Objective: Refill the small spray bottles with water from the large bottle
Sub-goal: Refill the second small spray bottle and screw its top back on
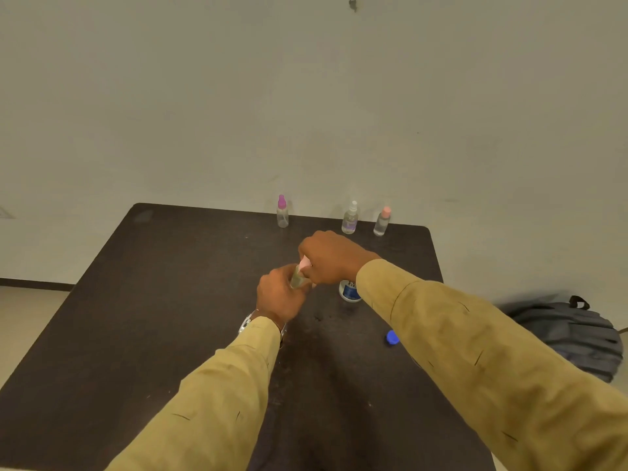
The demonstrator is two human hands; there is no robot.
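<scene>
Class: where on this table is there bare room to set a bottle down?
Bare: the table's left half, beside the left hand, and the near strip between both sleeves. Crowded: far edge's three spray bottles; large bottle, blue cap right.

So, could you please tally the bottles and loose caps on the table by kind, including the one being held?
Small spray bottles: 4 (magenta-capped bottle, white-topped bottle, peach-capped bottle, pink-capped bottle gripped by left hand and right hand)
Large bottle: 1
Loose blue cap: 1
Total: 6
</scene>
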